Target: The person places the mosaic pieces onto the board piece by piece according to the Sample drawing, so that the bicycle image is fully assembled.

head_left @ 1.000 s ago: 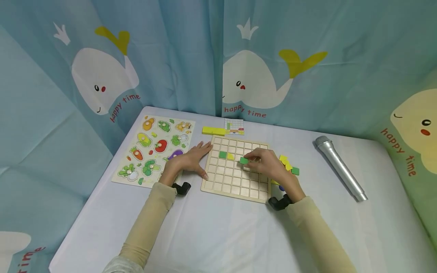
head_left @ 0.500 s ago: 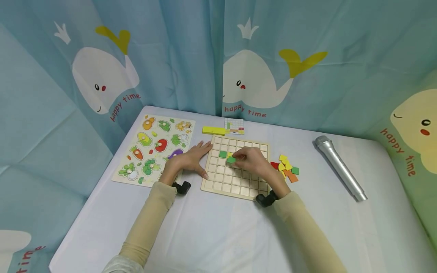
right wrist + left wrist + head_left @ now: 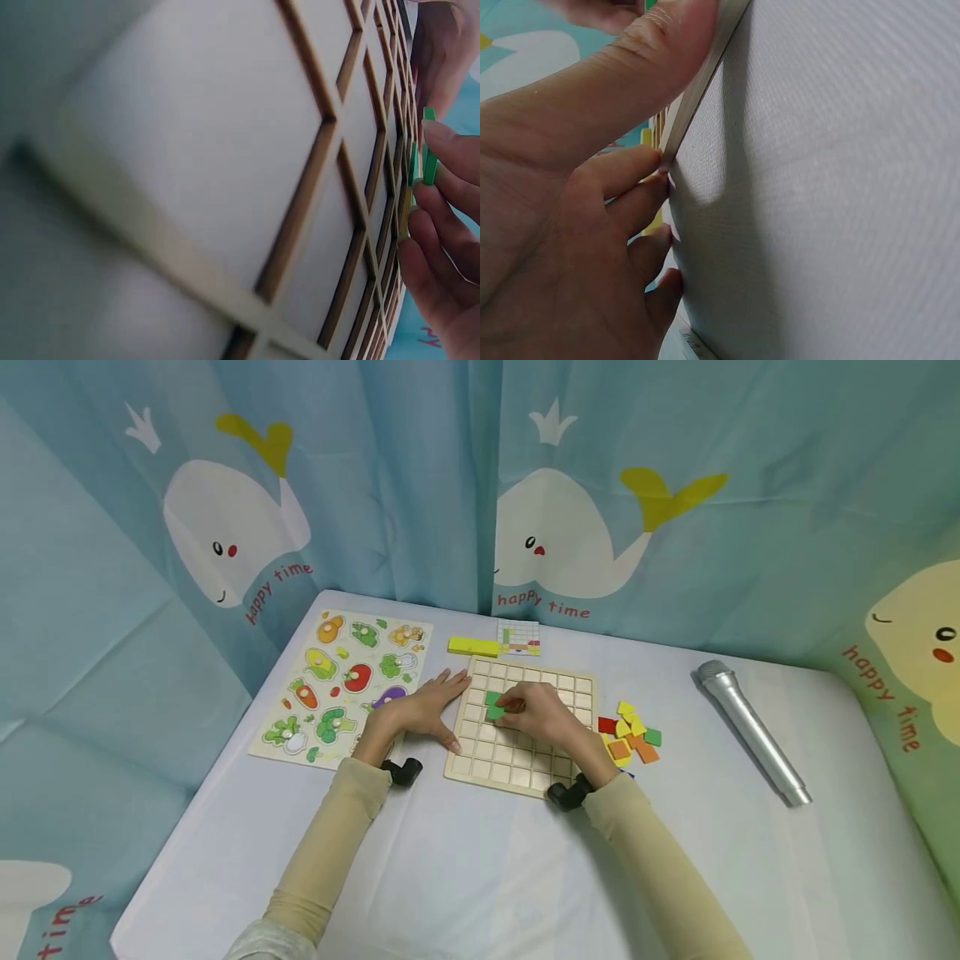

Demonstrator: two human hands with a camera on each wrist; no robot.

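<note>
My right hand (image 3: 542,712) pinches a green square tile (image 3: 494,713) between thumb and fingers, close over the wooden grid board (image 3: 498,752). In the right wrist view the pinched tile (image 3: 430,161) stands tipped on edge at the fingertips. Just behind it, another green tile (image 3: 492,698) lies in a square of the board. The yellow tile beside that one is hidden by my right hand. Fingers spread, my left hand (image 3: 420,708) rests along the board's left side. The left wrist view has its thumb (image 3: 667,60) and fingertips against the board's edge.
Loose yellow, red, orange and green pieces (image 3: 628,735) lie right of the board. A yellow block (image 3: 472,647) and a printed pattern card (image 3: 525,639) sit behind it. A vegetable puzzle (image 3: 345,647) is at left, a silver microphone (image 3: 753,731) at right.
My right hand has carried the green tile leftward across the board to just below the placed green tile, uncovering more of the loose pieces. The left hand has stayed in place.
</note>
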